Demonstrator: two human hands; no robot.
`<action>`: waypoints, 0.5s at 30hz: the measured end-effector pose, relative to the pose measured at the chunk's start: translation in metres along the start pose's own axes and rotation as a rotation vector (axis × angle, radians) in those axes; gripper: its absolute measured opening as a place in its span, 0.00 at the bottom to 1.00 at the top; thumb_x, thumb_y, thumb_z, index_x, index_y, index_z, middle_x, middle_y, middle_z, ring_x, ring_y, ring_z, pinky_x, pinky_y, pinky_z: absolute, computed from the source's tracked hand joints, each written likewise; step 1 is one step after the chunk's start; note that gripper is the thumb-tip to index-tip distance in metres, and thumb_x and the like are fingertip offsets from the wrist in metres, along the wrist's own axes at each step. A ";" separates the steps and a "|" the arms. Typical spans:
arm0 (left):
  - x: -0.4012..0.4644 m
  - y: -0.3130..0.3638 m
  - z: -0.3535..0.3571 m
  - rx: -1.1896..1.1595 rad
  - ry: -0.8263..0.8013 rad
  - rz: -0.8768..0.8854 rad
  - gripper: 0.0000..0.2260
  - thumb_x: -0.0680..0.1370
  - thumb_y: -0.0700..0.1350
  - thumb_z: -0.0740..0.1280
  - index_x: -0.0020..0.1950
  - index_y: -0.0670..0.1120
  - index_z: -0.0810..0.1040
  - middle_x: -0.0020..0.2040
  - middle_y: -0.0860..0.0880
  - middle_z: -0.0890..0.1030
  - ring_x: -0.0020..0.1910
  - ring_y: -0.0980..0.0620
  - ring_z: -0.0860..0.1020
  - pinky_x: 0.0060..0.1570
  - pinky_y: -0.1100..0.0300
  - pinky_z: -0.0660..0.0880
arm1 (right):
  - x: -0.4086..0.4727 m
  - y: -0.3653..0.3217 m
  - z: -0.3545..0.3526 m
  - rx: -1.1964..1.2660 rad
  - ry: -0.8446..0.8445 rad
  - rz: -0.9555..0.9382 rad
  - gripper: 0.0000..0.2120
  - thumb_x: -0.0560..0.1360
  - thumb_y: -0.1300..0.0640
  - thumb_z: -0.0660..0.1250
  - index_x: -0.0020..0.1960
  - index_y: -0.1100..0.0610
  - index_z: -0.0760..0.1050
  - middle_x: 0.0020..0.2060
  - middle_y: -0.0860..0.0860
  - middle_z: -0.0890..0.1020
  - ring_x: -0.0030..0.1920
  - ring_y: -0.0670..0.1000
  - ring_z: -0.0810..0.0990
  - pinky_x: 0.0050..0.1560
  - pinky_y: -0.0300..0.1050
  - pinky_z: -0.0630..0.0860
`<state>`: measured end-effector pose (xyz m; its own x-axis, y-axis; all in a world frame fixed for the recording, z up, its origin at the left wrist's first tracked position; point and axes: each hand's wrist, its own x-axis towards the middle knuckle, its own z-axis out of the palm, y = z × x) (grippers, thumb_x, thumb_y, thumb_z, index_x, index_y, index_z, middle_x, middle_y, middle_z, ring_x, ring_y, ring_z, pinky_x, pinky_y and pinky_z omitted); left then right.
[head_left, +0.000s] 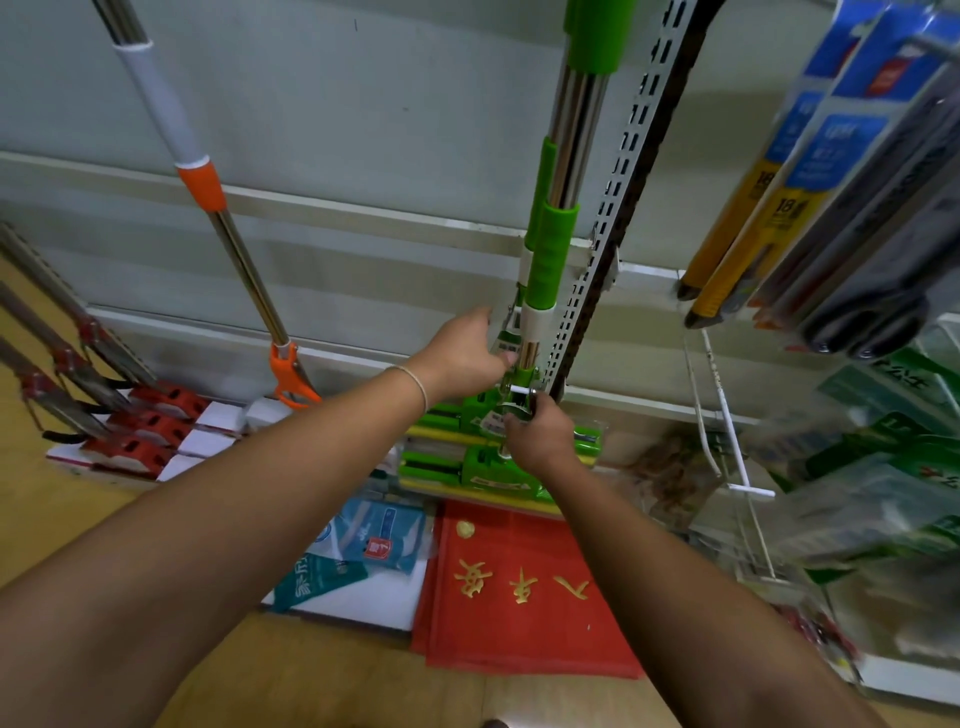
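Two green sponge mops (550, 244) with steel poles lean upright against the grey wall, their green heads (457, 462) resting on the floor. My left hand (462, 356) reaches to the lower pole and holds the metal lever just above the head. My right hand (540, 434) grips the squeeze mechanism with its white bar at the base of the pole. Both arms stretch forward and down.
An orange-handled mop (208, 192) leans to the left, with several red mops (135, 431) beyond it. A red doormat (519, 592) and blue packets (374, 540) lie on the wooden floor. A slotted shelf upright (613, 208) and hanging packaged goods (810, 171) crowd the right.
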<state>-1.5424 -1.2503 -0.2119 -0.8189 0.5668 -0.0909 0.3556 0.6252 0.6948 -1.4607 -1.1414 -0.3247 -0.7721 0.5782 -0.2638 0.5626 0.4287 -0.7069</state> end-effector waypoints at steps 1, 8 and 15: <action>-0.001 -0.002 0.000 0.011 -0.010 -0.006 0.28 0.75 0.49 0.71 0.70 0.40 0.66 0.66 0.41 0.74 0.64 0.42 0.73 0.57 0.57 0.68 | 0.002 0.000 0.000 -0.003 0.001 0.001 0.21 0.78 0.52 0.67 0.69 0.58 0.70 0.61 0.58 0.79 0.59 0.59 0.78 0.52 0.46 0.75; -0.010 -0.016 0.001 0.063 -0.030 -0.045 0.33 0.76 0.49 0.69 0.76 0.39 0.59 0.73 0.40 0.68 0.71 0.43 0.68 0.69 0.52 0.67 | 0.015 -0.003 -0.005 -0.017 0.015 0.002 0.24 0.77 0.50 0.68 0.70 0.57 0.71 0.61 0.59 0.80 0.56 0.60 0.81 0.54 0.51 0.79; -0.016 -0.022 -0.003 0.027 -0.038 -0.075 0.34 0.77 0.50 0.68 0.77 0.42 0.57 0.75 0.43 0.66 0.72 0.44 0.67 0.70 0.50 0.66 | 0.009 -0.002 -0.010 -0.092 0.028 0.003 0.30 0.74 0.44 0.70 0.71 0.56 0.69 0.59 0.58 0.81 0.54 0.59 0.82 0.53 0.54 0.80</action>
<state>-1.5389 -1.2748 -0.2235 -0.8261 0.5375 -0.1696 0.3062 0.6807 0.6655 -1.4661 -1.1298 -0.3185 -0.7626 0.5980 -0.2465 0.5907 0.4885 -0.6423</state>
